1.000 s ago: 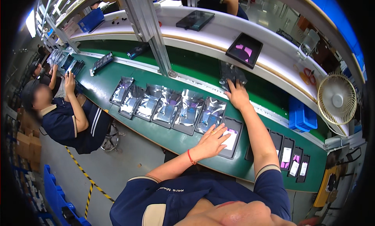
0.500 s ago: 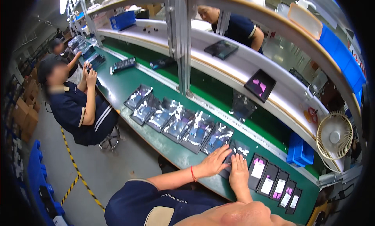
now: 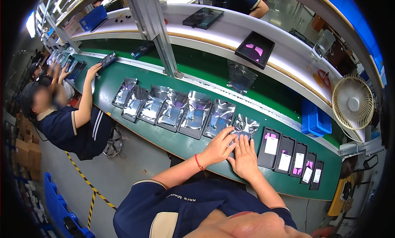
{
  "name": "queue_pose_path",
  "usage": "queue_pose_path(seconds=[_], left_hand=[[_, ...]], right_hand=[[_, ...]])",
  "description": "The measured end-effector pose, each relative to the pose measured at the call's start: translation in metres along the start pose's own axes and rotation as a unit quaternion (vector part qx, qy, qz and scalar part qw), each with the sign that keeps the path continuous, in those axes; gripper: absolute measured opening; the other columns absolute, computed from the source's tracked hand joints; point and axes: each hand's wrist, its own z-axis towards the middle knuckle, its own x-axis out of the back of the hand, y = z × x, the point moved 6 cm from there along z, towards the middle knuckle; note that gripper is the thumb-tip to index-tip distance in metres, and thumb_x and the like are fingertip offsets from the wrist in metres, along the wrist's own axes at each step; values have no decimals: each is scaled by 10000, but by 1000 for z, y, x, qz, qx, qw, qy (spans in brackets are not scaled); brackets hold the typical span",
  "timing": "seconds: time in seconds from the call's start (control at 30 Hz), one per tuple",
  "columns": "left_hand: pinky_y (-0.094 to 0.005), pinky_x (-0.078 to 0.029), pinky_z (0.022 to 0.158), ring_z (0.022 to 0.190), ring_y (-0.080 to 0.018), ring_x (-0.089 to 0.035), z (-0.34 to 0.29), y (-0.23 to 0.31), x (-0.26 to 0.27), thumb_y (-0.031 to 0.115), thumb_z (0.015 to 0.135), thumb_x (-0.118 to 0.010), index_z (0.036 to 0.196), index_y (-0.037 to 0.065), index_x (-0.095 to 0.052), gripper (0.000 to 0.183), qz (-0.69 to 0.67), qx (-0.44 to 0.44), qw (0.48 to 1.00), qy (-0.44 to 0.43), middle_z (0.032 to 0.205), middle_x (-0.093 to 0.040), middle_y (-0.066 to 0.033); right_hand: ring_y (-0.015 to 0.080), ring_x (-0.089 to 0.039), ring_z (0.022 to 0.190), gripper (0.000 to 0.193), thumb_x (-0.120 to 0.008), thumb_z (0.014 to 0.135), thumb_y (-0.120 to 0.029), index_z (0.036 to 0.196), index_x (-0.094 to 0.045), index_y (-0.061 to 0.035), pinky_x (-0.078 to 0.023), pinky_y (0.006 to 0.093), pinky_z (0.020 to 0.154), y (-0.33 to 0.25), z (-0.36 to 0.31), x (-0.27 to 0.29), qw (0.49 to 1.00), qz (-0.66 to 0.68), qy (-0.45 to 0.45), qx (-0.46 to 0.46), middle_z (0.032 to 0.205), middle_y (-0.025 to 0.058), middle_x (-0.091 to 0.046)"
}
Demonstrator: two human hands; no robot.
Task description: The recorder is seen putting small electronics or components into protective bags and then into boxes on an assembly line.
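Observation:
My left hand (image 3: 219, 147), a red string at its wrist, reaches in over a shiny clear bag (image 3: 247, 123) near the bench's front edge. Beside it my right hand (image 3: 246, 159) lies with fingers stretched out over the same package. Both hands press flat, fingertips close together, and hide most of what is beneath them. Directly left is a black tray with a bagged item (image 3: 221, 118), the end of a slanting row of several similar ones. To the right stands a black tray with a white card and pink pieces (image 3: 269, 149), first of several smaller ones.
A shelf (image 3: 201, 40) runs behind the green bench (image 3: 193, 155), holding a black tray with pink shapes (image 3: 255, 49). A blue bin (image 3: 314, 119) and a fan (image 3: 352, 102) stand at right. A co-worker (image 3: 70, 123) sits at left, one hand on a dark package (image 3: 108, 60).
The view has shifted, while my hands stay on the bag, fingers still flat. The co-worker at left has reached an arm across to a dark package. The person behind the shelf is now mostly cut off.

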Motion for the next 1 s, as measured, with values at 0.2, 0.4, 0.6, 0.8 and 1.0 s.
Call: queue_pose_path(seconds=[0.2,0.4,0.6,0.8,1.0], left_hand=[[-454,-426,1030,1249,-411,-497,2,11,21,86,857,-675,1134,-23,-606,306,9,-26,994,107,1285,-509,-235],[-442,-452,995,1207,-397,-536,-1,10,28,50,842,-679,1105,-20,-620,278,14,-25,988,155,1247,-543,-226],[-410,-476,938,1096,-368,-578,-1,5,31,74,857,-670,1080,-25,-636,246,16,-2,984,178,1194,-567,-231],[-429,-473,927,1092,-385,-576,8,14,42,63,844,-678,1009,-16,-647,186,17,-15,985,172,1138,-580,-211],[-461,-456,984,1127,-388,-584,104,-13,54,129,831,-698,1014,-2,-649,230,98,-95,990,30,1122,-642,-200]], right_hand=[[366,-608,802,172,-700,805,-152,849,-638,2,-438,444,796,25,68,69,964,96,246,30,798,168,-643],[459,-231,1432,801,-689,820,-493,1468,-400,-122,-239,509,1153,88,219,37,995,12,95,-38,1542,294,-249],[431,-346,1381,637,-620,896,-363,1479,-386,-259,-398,486,1075,137,249,12,990,49,56,-120,1529,258,-284],[351,-643,1040,344,-569,837,-50,1160,-677,-102,-520,412,904,138,167,76,985,74,154,-30,1103,160,-680],[358,-634,1108,367,-617,775,18,1123,-694,-71,-485,482,965,107,-27,94,970,-42,237,1,1123,187,-680]])
